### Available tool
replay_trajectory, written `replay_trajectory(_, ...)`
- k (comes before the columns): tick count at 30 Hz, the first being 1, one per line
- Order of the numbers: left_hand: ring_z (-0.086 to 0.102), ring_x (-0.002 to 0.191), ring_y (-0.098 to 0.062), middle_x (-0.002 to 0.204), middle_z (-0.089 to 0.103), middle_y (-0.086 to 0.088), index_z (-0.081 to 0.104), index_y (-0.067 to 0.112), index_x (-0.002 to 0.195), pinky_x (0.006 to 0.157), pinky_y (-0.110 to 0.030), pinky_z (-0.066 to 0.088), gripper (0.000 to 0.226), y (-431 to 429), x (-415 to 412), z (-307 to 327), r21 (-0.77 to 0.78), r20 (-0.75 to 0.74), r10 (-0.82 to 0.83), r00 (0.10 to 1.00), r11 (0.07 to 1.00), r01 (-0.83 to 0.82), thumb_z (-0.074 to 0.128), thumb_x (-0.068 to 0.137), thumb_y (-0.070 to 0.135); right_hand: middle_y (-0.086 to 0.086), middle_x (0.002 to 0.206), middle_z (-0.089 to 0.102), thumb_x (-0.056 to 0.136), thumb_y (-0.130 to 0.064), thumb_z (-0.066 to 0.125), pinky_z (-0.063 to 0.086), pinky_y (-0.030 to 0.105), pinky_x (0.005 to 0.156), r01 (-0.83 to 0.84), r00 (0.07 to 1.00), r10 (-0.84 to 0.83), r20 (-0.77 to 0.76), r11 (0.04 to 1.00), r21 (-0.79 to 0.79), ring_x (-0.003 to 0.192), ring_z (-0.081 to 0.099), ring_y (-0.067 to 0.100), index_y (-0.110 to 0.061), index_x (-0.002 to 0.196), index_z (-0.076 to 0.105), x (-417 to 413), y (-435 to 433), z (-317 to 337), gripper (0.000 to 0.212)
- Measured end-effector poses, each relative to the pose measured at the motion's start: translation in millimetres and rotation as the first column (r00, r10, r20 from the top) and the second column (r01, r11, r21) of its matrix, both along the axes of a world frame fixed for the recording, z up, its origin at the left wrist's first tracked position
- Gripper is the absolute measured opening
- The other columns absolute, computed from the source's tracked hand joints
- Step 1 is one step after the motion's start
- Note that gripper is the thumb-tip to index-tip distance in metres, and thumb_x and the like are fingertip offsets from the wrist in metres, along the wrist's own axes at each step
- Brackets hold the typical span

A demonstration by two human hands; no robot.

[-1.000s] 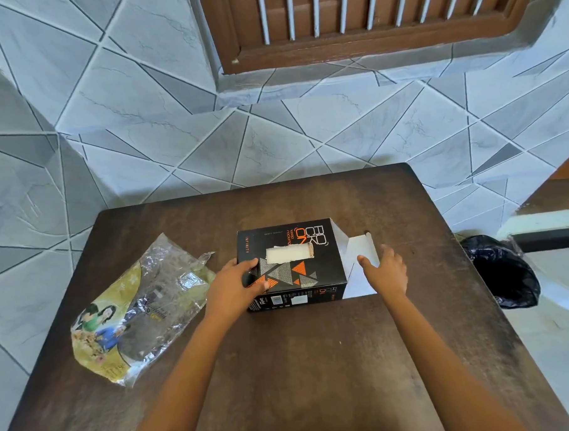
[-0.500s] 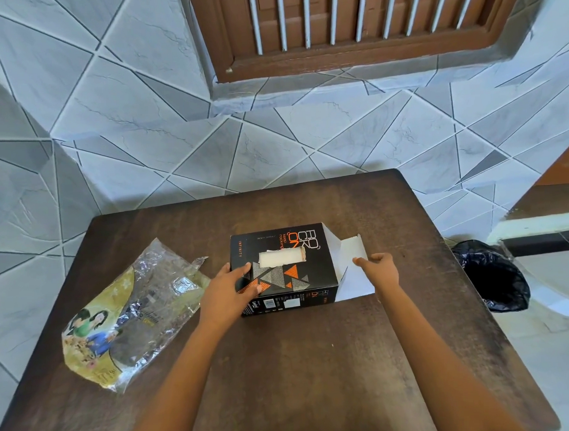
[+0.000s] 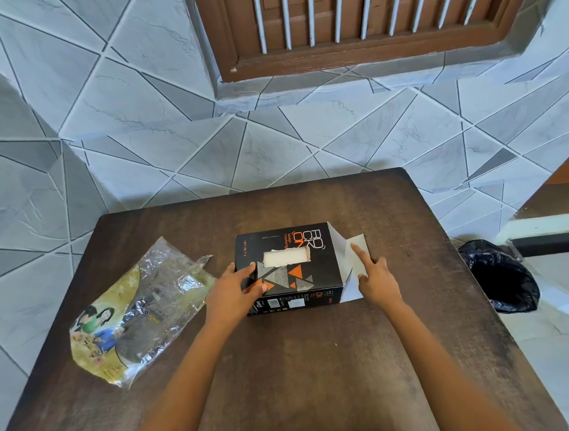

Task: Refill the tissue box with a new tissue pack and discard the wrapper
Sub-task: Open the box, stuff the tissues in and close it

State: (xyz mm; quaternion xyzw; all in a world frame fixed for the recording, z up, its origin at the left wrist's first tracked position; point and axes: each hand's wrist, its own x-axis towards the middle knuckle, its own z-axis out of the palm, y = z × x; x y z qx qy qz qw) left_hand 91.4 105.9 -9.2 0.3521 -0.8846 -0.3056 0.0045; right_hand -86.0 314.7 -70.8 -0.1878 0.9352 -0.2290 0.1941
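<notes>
A black tissue box (image 3: pixel 288 247) with orange lettering lies on the brown table (image 3: pixel 315 360). White tissue (image 3: pixel 286 257) shows through the slot in its top. The box's right end is open, and its white flaps (image 3: pixel 355 261) lie spread on the table. My left hand (image 3: pixel 234 290) rests on the box's top left corner, holding it down. My right hand (image 3: pixel 375 278) rests on the flaps, index finger stretched out over them. The empty clear wrapper (image 3: pixel 134 313), printed yellow with pictures of people, lies crumpled on the table's left side.
A black bin bag (image 3: pixel 499 276) sits on the floor just right of the table. A tiled wall stands behind the table, with a brown barred window (image 3: pixel 366 19) above. The floor drops away past the table's right edge.
My right hand has shifted a little on the white flaps and now points its index finger along them. My left hand stays on the box. My head has moved slightly.
</notes>
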Motion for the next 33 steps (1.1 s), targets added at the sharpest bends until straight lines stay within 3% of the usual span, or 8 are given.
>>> replay_trajectory(4,0.048,0.124,-0.029,0.146,0.038,-0.011,0.045,0.025,0.132,0.097,-0.048,0.047,0.057,2.9,-2.9,-3.4,-0.004,0.004,-0.001,1.0,1.0,0.001,0.063,0.08,0.041,0.015,0.151,0.002,0.079,-0.013,0.068,0.029,0.048,0.11,-0.097,0.977,0.122,0.174,0.985,-0.142,0.135,0.024,0.04,-0.035,0.144,0.012,-8.4,7.3,3.3,0.089)
replay_trajectory(7,0.049,0.123,-0.029,0.144,0.041,-0.011,0.045,0.026,0.132,0.095,-0.05,0.048,0.059,1.5,-2.4,-5.5,0.004,-0.009,-0.007,1.0,1.0,0.007,0.063,0.079,0.044,0.011,0.154,-0.013,0.072,-0.015,0.075,0.02,0.054,0.112,-0.159,0.964,0.167,0.207,0.986,-0.055,0.139,0.007,0.044,-0.039,0.144,0.011,-18.6,-1.5,9.5,0.099)
replay_trajectory(11,0.047,0.125,-0.03,0.144,0.04,-0.011,0.044,0.027,0.133,0.095,-0.051,0.048,0.06,2.3,-2.4,-7.9,-0.012,-0.001,-0.002,1.0,1.0,0.002,0.062,0.079,0.047,0.009,0.155,-0.017,0.078,-0.016,0.07,0.018,0.053,0.113,-0.192,0.964,0.195,0.181,0.981,-0.031,0.14,0.004,0.045,-0.041,0.136,0.033,-22.6,-10.8,12.8,0.073)
replay_trajectory(15,0.045,0.128,-0.03,0.147,0.036,-0.012,0.043,0.026,0.133,0.097,-0.051,0.046,0.059,2.8,-2.9,-10.4,-0.025,-0.002,0.007,1.0,1.0,-0.007,0.061,0.08,0.045,0.007,0.156,-0.004,0.084,-0.027,0.063,0.027,0.053,0.11,-0.135,0.987,0.144,0.075,0.985,-0.105,0.138,0.017,0.042,-0.034,0.125,0.05,-14.6,-15.0,15.3,0.043)
replay_trajectory(20,0.044,0.128,-0.028,0.149,0.034,-0.011,0.043,0.026,0.133,0.097,-0.047,0.047,0.058,3.5,-3.5,-11.8,-0.038,-0.022,0.011,1.0,0.999,-0.011,0.062,0.081,0.043,0.013,0.139,0.035,0.08,-0.022,0.066,0.052,0.05,0.082,-0.062,0.992,0.028,-0.125,0.958,-0.282,0.108,0.057,0.037,-0.016,0.129,0.036,2.0,-27.6,30.2,0.058)
replay_trajectory(24,0.045,0.127,-0.027,0.147,0.036,-0.009,0.043,0.029,0.133,0.094,-0.049,0.049,0.058,1.8,-0.9,-13.9,-0.029,-0.031,0.009,0.999,1.0,-0.01,0.061,0.081,0.046,0.009,0.145,0.042,0.086,-0.02,0.06,0.046,0.051,0.098,0.0,1.0,-0.009,-0.021,0.917,-0.399,0.12,0.053,0.032,-0.016,0.142,0.019,5.7,-23.3,28.8,0.069)
replay_trajectory(29,0.047,0.124,-0.026,0.145,0.039,-0.007,0.043,0.03,0.132,0.092,-0.048,0.05,0.058,1.5,-0.1,-15.3,-0.02,-0.05,-0.002,0.999,1.0,0.0,0.061,0.08,0.047,0.009,0.146,0.04,0.091,-0.013,0.052,0.034,0.041,0.11,0.079,0.984,0.014,0.179,0.863,-0.5,0.133,0.039,0.027,-0.016,0.142,0.029,7.3,-13.8,29.8,0.056)
replay_trajectory(33,0.045,0.127,-0.026,0.147,0.036,-0.007,0.042,0.03,0.133,0.094,-0.048,0.049,0.058,1.4,-0.6,-14.8,-0.026,-0.047,0.0,0.999,1.0,-0.001,0.06,0.081,0.046,0.006,0.14,0.049,0.092,-0.008,0.049,0.033,0.027,0.103,0.25,0.944,-0.056,0.324,0.764,-0.595,0.131,0.043,0.019,-0.014,0.135,0.044,6.1,-18.9,36.0,0.044)
